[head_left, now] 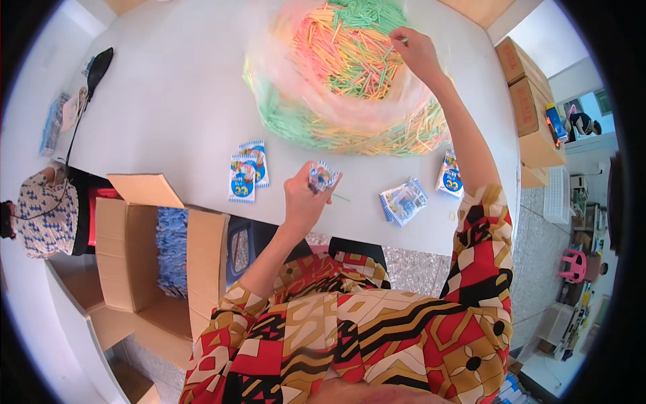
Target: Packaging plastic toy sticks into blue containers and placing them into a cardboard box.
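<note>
My left hand (305,200) is closed around a small blue-and-white packet (323,176), held upright above the near part of the table. Over the right side of a large clear plastic bag (282,121), my right hand (418,55) is pinched, with a bit of thin green stick showing at its fingertips. Thin sticks (350,50) in pink, yellow, orange and green fill the open bag. A single pale green stick (342,197) lies beside my left hand. Similar packets (242,179) overlap on the left, more packets (404,202) are stacked at right, and another packet group (449,176) lies under my right forearm.
An open cardboard box (138,252) with blue packets (172,249) stands left of my lap, against the white table (168,101). A black device (101,65) with a cable is at the far left. Cardboard cartons (528,101) are stacked on the right.
</note>
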`<state>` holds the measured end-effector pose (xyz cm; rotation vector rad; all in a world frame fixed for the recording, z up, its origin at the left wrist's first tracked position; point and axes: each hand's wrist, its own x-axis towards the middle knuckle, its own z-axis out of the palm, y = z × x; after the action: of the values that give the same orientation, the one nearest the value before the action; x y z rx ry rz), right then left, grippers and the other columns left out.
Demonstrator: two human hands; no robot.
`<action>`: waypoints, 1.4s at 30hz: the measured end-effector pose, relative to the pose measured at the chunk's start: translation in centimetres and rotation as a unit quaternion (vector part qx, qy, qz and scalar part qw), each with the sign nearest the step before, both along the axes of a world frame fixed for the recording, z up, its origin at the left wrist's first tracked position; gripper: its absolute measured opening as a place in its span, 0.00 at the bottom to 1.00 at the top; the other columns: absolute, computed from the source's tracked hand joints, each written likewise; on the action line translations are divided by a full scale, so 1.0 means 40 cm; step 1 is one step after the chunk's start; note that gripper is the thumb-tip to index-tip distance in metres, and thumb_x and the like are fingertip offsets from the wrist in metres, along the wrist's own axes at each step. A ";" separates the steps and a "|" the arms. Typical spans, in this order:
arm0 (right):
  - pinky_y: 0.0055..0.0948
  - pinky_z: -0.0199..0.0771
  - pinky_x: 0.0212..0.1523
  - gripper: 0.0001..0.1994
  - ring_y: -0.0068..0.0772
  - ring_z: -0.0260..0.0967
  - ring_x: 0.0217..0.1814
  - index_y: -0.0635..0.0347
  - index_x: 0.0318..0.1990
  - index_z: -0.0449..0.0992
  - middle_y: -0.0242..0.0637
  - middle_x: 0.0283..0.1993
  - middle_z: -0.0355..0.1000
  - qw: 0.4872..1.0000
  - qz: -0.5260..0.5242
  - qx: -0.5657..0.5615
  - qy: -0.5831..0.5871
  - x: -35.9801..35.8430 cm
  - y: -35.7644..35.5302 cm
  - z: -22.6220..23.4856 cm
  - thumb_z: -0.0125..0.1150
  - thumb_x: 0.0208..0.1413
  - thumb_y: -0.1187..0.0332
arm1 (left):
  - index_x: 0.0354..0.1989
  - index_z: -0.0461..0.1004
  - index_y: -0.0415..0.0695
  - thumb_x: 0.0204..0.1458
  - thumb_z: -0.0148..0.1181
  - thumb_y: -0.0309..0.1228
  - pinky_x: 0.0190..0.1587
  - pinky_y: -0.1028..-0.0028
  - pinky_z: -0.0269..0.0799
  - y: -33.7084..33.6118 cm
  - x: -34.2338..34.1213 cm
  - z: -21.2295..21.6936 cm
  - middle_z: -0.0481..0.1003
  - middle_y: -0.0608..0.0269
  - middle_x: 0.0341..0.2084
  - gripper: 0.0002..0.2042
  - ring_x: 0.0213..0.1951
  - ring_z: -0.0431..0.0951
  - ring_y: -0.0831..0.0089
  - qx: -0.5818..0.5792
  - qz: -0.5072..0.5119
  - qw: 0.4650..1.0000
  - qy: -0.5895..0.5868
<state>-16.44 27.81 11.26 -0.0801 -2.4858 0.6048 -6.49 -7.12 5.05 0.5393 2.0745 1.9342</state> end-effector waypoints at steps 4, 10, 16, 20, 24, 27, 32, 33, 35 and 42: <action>0.39 0.72 0.42 0.12 0.45 0.73 0.41 0.60 0.40 0.76 0.43 0.39 0.75 0.990 -0.064 0.092 -0.080 -0.109 0.056 -0.029 0.57 0.50 0.66 | 0.23 0.66 0.40 0.49 0.65 0.25 0.18 0.81 0.63 -0.004 -0.005 -0.001 0.68 0.69 0.14 0.11 0.15 0.67 0.84 -0.005 -0.022 0.999 -0.036; 0.41 0.71 0.46 0.14 0.46 0.71 0.45 0.58 0.43 0.75 0.42 0.40 0.75 0.975 -0.082 0.158 -0.136 -0.218 0.070 -0.023 0.59 0.47 0.65 | 0.23 0.65 0.40 0.49 0.65 0.23 0.18 0.81 0.63 -0.012 -0.018 -0.014 0.68 0.70 0.15 0.11 0.16 0.67 0.85 -0.007 -0.034 0.998 -0.050; 0.36 0.71 0.41 0.14 0.42 0.71 0.40 0.59 0.42 0.75 0.42 0.39 0.73 0.968 0.027 0.248 -0.025 -0.273 0.134 -0.028 0.61 0.46 0.69 | 0.23 0.65 0.39 0.49 0.65 0.22 0.17 0.81 0.65 0.005 -0.019 -0.034 0.69 0.70 0.16 0.11 0.16 0.68 0.85 0.001 -0.064 0.997 -0.036; 0.44 0.69 0.46 0.14 0.51 0.69 0.44 0.61 0.37 0.76 0.48 0.41 0.72 0.971 0.086 0.220 -0.046 -0.353 0.048 -0.052 0.61 0.38 0.73 | 0.23 0.65 0.39 0.49 0.65 0.22 0.17 0.81 0.64 -0.020 -0.022 -0.043 0.69 0.70 0.15 0.11 0.15 0.68 0.85 -0.012 -0.037 0.999 -0.024; 0.42 0.70 0.45 0.12 0.51 0.70 0.42 0.61 0.35 0.77 0.49 0.37 0.73 0.957 0.061 0.262 -0.105 -0.362 0.091 -0.030 0.62 0.37 0.72 | 0.24 0.67 0.41 0.44 0.68 0.23 0.18 0.80 0.64 -0.002 -0.017 -0.048 0.70 0.67 0.11 0.11 0.14 0.69 0.83 0.004 -0.053 0.998 -0.024; 0.42 0.70 0.44 0.12 0.51 0.70 0.40 0.61 0.33 0.77 0.49 0.34 0.73 0.945 0.041 0.294 -0.138 -0.387 0.051 -0.026 0.64 0.37 0.69 | 0.25 0.67 0.42 0.44 0.68 0.22 0.18 0.80 0.64 -0.010 -0.022 -0.054 0.70 0.67 0.11 0.11 0.14 0.70 0.82 -0.005 -0.049 0.999 -0.018; 0.44 0.70 0.42 0.11 0.51 0.71 0.40 0.61 0.32 0.77 0.49 0.34 0.74 0.952 0.079 0.265 -0.132 -0.380 0.052 -0.026 0.64 0.40 0.67 | 0.23 0.65 0.40 0.49 0.65 0.25 0.17 0.81 0.65 -0.001 -0.024 -0.042 0.68 0.70 0.13 0.12 0.15 0.68 0.85 -0.016 -0.062 0.998 -0.007; 0.44 0.70 0.42 0.11 0.51 0.71 0.40 0.61 0.32 0.77 0.49 0.34 0.74 0.952 0.082 0.264 -0.132 -0.373 0.031 -0.016 0.64 0.40 0.67 | 0.23 0.65 0.41 0.49 0.66 0.25 0.17 0.81 0.65 -0.004 -0.023 -0.045 0.68 0.69 0.13 0.12 0.15 0.68 0.84 -0.017 -0.061 0.998 -0.005; 0.44 0.70 0.41 0.10 0.51 0.71 0.41 0.61 0.33 0.77 0.49 0.35 0.74 0.949 0.073 0.278 -0.130 -0.357 0.009 0.003 0.64 0.42 0.67 | 0.23 0.66 0.41 0.48 0.66 0.25 0.17 0.81 0.65 -0.007 -0.022 -0.049 0.68 0.69 0.12 0.12 0.14 0.68 0.84 -0.018 -0.060 0.998 -0.004; 0.45 0.70 0.39 0.07 0.51 0.71 0.38 0.60 0.29 0.77 0.49 0.32 0.73 0.954 0.093 0.263 -0.106 -0.374 0.066 -0.038 0.60 0.42 0.68 | 0.22 0.66 0.41 0.48 0.67 0.26 0.17 0.81 0.66 -0.005 -0.017 -0.046 0.68 0.69 0.11 0.13 0.14 0.69 0.84 -0.023 -0.068 0.997 0.021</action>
<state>-31.39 30.47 9.72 0.3117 -2.7992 -0.0155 -7.17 -7.31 3.19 0.6972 2.0451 1.8083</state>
